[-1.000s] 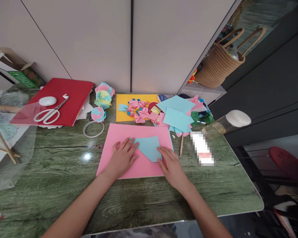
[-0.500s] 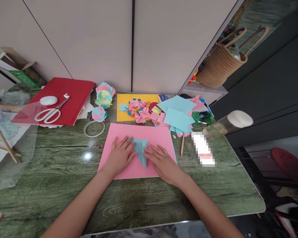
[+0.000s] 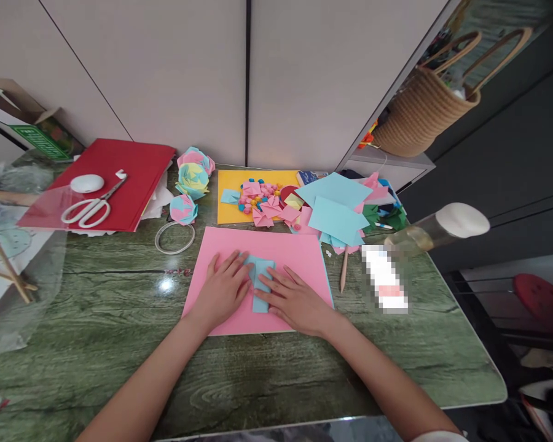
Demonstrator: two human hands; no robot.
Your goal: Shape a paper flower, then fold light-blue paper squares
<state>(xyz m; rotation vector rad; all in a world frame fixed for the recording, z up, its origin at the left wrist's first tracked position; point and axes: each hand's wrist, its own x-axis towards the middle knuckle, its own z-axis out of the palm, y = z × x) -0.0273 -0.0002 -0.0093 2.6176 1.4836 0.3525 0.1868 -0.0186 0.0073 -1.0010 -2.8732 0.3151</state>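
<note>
Paper (image 3: 261,304), blue and folded, lies under your 2 hands near the middle of the pink sheet (image 3: 262,241), which rests on the table (image 3: 239,380) between its back and front edges. Within the last 1 second, the paper's broad right side has come over to the left, leaving a narrow strip, so the fold looks laid down, with its crease perhaps wanting firmer pressure. Your left hand (image 3: 225,291) is flat, fingers spread over the paper's left part; your right hand (image 3: 299,304) is also flat, fingers across the strip. Neither grips anything. The strip's long axis runs between the table's back and front edges, its squarish end facing the front edge; your left fingers hide the rest.
</note>
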